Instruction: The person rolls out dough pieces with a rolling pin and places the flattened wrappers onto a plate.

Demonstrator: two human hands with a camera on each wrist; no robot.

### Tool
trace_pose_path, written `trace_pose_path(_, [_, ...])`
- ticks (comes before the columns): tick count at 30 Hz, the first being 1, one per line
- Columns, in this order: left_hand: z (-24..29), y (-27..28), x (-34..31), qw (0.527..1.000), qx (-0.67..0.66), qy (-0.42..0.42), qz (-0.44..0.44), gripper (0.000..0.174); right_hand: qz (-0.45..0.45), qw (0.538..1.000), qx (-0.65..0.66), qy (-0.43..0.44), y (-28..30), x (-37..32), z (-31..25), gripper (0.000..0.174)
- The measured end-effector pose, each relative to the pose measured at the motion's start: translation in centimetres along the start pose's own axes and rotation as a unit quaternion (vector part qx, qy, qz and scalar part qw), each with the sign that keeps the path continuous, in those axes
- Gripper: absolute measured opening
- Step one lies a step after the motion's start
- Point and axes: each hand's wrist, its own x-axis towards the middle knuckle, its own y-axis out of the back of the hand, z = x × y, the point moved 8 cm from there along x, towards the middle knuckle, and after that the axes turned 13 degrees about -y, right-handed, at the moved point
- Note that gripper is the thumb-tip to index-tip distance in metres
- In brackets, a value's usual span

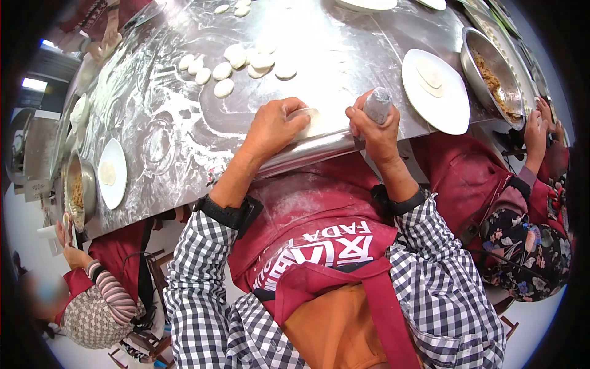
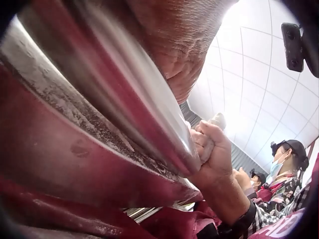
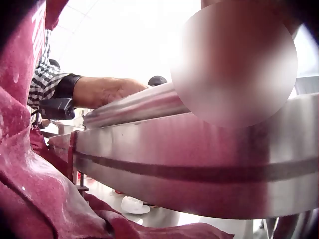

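At the near edge of the metal table, my left hand (image 1: 275, 128) pinches the edge of a flat dough round (image 1: 314, 121) between thumb and curled fingers. To its right, my right hand (image 1: 378, 130) grips a floury rolling pin (image 1: 378, 103), whose rounded end sticks up from the fist. Skin of the left hand (image 2: 174, 45) fills the top of the left wrist view, with the right hand (image 2: 212, 149) round the pin (image 2: 218, 119) beyond it. Blur covers much of the right wrist view. Several small dough pieces (image 1: 236, 55) lie on the table ahead of the hands.
The floury metal table (image 1: 141, 166) curves around. A white plate (image 1: 453, 92) with thin wrappers and a bowl of filling (image 1: 491, 77) stand right; another plate (image 1: 112, 190) and bowl (image 1: 88, 184) stand left. People sit on both sides.
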Motion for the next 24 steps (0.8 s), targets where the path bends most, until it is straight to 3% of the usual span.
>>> trace_pose_path(13, [0.0,-0.2,-0.2,1.000,-0.017,0.011,-0.013,0.027,-0.007,1.000,0.018,-0.008,0.2,-0.5,0.2,0.015])
trace_pose_path(16, [-0.6,-0.3,-0.5,0.996,-0.091,0.010,0.012,0.023,-0.005,0.999,0.037,-0.029,0.3,-1.4,0.3,0.015])
trace_pose_path(19, [-0.9,0.0,-0.9,0.976,-0.200,0.063,0.051,0.019,-0.003,0.999,0.022,-0.032,0.5,-2.2,-0.3,0.015])
trace_pose_path(24, [-2.1,0.5,-0.8,0.984,-0.163,0.053,0.039,0.016,0.003,1.000,-0.004,-0.010,0.6,-2.9,-1.1,0.016])
